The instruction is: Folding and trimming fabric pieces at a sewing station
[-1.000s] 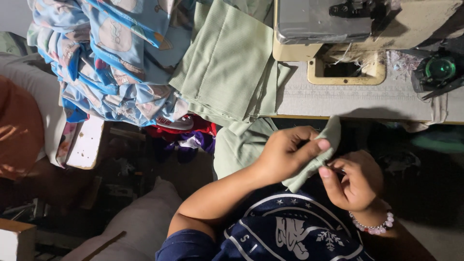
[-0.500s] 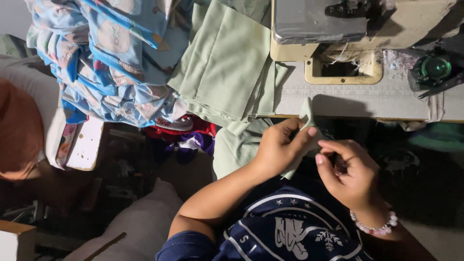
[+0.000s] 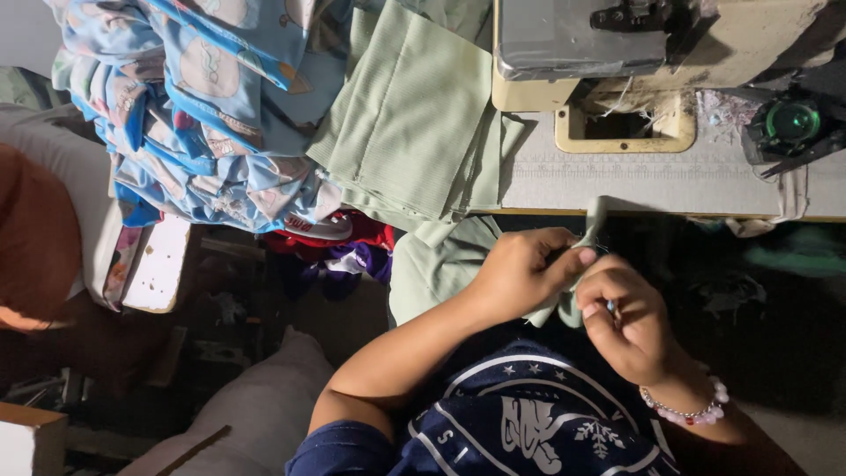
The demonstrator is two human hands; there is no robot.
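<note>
Green fabric strip [image 3: 592,231] is being pinched shut between left hand [image 3: 520,273] and right hand [image 3: 627,319] fingertips, so it's probably being risked slipping or getting twisted if that grip gets loosened.

Light falls from above onto the pale grey sewing-machine tabletop [image 3: 670,181] & stacked sage-green ribbed fabric [image 3: 414,115]: bright, slightly washed out. Below the table edge it's dim w/ deep shadow, detail lost. Focus mostly sharp, no obvious edge distortion.

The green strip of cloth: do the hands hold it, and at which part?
Yes. The left hand pinches the green strip near its middle; the right hand grips its lower end.
</note>
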